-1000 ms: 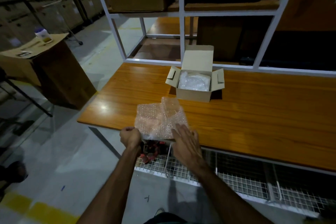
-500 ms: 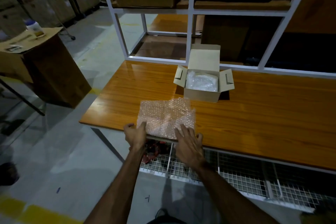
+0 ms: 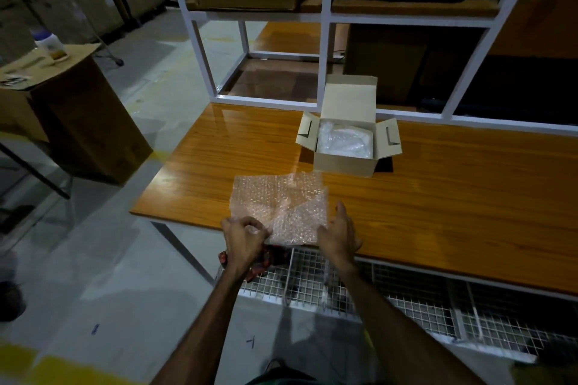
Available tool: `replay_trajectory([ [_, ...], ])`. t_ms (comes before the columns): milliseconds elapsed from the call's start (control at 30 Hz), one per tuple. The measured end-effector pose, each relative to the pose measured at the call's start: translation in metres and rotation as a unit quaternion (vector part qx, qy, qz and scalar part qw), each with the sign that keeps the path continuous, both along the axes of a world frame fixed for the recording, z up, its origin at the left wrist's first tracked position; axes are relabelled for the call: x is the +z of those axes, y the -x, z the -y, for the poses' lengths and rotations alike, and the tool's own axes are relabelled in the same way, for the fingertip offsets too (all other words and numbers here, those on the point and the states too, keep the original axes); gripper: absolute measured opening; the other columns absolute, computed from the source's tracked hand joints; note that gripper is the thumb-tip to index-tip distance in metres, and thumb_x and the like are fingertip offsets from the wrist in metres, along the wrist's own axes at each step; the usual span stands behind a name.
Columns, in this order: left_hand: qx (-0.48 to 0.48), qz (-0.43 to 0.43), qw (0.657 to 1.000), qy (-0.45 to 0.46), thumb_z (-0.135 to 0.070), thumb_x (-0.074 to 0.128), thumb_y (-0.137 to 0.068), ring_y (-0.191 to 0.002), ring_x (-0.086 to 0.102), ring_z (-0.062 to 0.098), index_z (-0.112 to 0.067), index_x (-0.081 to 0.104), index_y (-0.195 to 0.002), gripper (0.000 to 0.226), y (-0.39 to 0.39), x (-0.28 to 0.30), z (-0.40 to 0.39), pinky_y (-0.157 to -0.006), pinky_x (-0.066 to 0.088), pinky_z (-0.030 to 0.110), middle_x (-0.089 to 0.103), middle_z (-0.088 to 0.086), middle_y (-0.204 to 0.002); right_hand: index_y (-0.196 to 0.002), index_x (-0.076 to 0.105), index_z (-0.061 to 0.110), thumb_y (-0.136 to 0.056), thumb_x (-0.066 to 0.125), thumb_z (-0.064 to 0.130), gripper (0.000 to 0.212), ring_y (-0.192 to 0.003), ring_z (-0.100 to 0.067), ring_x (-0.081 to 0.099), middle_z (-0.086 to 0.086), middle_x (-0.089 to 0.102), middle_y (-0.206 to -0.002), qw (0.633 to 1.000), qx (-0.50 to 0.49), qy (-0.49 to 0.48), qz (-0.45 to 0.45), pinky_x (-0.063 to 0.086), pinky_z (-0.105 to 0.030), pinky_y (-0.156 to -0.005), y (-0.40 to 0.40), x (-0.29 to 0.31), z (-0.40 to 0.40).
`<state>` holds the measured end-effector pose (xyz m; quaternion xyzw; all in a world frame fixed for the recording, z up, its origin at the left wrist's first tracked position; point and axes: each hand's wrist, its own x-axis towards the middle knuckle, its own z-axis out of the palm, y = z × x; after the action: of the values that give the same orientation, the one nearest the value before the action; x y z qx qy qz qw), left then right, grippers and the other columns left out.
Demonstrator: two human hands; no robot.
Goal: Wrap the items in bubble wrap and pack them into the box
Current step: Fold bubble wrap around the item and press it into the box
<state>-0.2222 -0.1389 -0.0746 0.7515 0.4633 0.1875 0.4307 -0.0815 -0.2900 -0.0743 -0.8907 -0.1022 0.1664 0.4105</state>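
A sheet of clear bubble wrap lies spread on the front edge of the orange wooden table. My left hand has curled fingers pinching the sheet's near left corner. My right hand rests against the sheet's near right edge with its fingers fairly straight. Farther back stands a small open cardboard box with its flaps up, and a bubble-wrapped bundle sits inside it. Something red shows below my left hand, mostly hidden.
A white wire-mesh shelf runs under the table's front edge. A white metal frame with cardboard boxes rises behind the table. At the left, a large brown carton carries a white jar. Grey floor lies to the left.
The raised, crumpled bubble wrap was laid down and spread flat on the table. My left hand now pinches its corner and my right hand has shifted to the right edge.
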Motion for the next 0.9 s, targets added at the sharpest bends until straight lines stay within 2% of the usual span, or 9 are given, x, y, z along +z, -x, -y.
replay_trajectory([
  [133,0.018,0.007,1.0,0.015,-0.018,0.093,-0.075,-0.128,0.047,0.034,-0.019,0.071,-0.075,0.022,0.003,0.003,-0.003,-0.106,0.047,0.043,0.04,0.002,-0.116,-0.156,0.035,0.033,-0.095,0.065,0.014,0.07,-0.097,-0.019,0.059,0.008,0.069,-0.094,0.999,-0.04,-0.032,0.002,0.024,-0.04,-0.092,-0.015,-0.005,-0.008],
  [200,0.032,0.023,0.999,0.028,-0.032,0.093,-0.069,-0.121,0.054,0.031,-0.025,0.071,-0.071,0.023,0.004,0.002,-0.005,-0.102,0.051,0.044,0.051,0.006,-0.115,-0.147,0.045,0.035,-0.096,0.063,0.015,0.057,-0.093,-0.015,0.057,0.012,0.067,-0.09,0.998,-0.04,-0.049,0.016,0.022,-0.038,-0.092,-0.017,-0.004,-0.01],
  [267,0.039,0.033,0.998,0.03,-0.05,0.085,-0.059,-0.115,0.062,0.029,-0.033,0.072,-0.073,0.026,0.004,-0.015,-0.013,-0.1,0.054,0.047,0.065,0.01,-0.109,-0.136,0.054,0.037,-0.095,0.063,0.014,0.048,-0.093,-0.012,0.057,0.017,0.065,-0.089,0.997,-0.025,-0.063,0.028,0.022,-0.037,-0.093,-0.017,-0.004,-0.01],
  [333,0.049,0.042,0.997,0.041,-0.053,0.083,-0.057,-0.111,0.065,0.029,-0.036,0.073,-0.073,0.025,0.002,-0.041,-0.021,-0.1,0.055,0.05,0.069,0.013,-0.104,-0.126,0.06,0.037,-0.096,0.064,0.013,0.038,-0.089,-0.011,0.062,0.019,0.064,-0.087,0.996,-0.005,-0.079,0.048,0.033,-0.039,-0.095,-0.017,-0.006,-0.011],
  [433,0.05,0.033,0.997,0.043,-0.048,0.085,-0.058,-0.108,0.067,0.029,-0.036,0.072,-0.074,0.024,0.005,-0.039,-0.026,-0.097,0.058,0.05,0.067,0.014,-0.108,-0.121,0.063,0.03,-0.099,0.061,0.009,0.03,-0.081,-0.008,0.066,0.01,0.069,-0.098,0.989,0.026,-0.132,0.058,0.061,-0.044,-0.072,-0.018,-0.011,-0.014],
  [600,0.061,0.025,0.997,0.034,-0.006,0.09,-0.075,-0.109,0.056,0.024,-0.02,0.073,-0.1,0.033,0.013,0.009,-0.007,-0.101,0.055,0.039,0.04,0.007,-0.129,-0.11,0.07,0.025,-0.097,0.064,0.008,0.022,-0.091,-0.016,0.067,0.005,0.072,-0.106,0.987,0.107,-0.059,0.105,0.06,-0.041,-0.07,-0.026,-0.014,-0.013],
  [700,0.089,0.026,0.996,0.02,0.002,0.088,-0.076,-0.103,0.051,0.02,-0.013,0.072,-0.108,0.04,0.016,0.006,-0.005,-0.097,0.051,0.03,0.041,0.008,-0.128,-0.112,0.07,0.024,-0.098,0.059,0.01,0.022,-0.085,-0.018,0.064,0.003,0.072,-0.106,0.989,0.094,0.004,0.113,0.056,-0.036,-0.065,-0.031,-0.011,-0.016],
  [800,0.13,0.029,0.991,0.012,0.0,0.085,-0.075,-0.11,0.06,0.025,-0.017,0.074,-0.106,0.037,0.018,0.0,0.0,-0.086,0.05,0.027,0.054,0.01,-0.127,-0.114,0.068,0.024,-0.096,0.062,0.009,0.024,-0.082,-0.017,0.062,0.004,0.07,-0.105,0.985,0.107,0.036,0.129,0.051,-0.031,-0.061,-0.033,-0.008,-0.016],
  [900,0.11,0.038,0.993,0.014,-0.022,0.086,-0.082,-0.115,0.057,0.022,-0.018,0.078,-0.105,0.026,0.017,-0.002,0.005,-0.098,0.045,0.028,0.051,0.008,-0.129,-0.105,0.068,0.026,-0.094,0.065,0.009,0.021,-0.083,-0.015,0.062,0.005,0.07,-0.107,0.981,0.125,0.034,0.141,0.052,-0.029,-0.061,-0.037,-0.01,-0.014],
])
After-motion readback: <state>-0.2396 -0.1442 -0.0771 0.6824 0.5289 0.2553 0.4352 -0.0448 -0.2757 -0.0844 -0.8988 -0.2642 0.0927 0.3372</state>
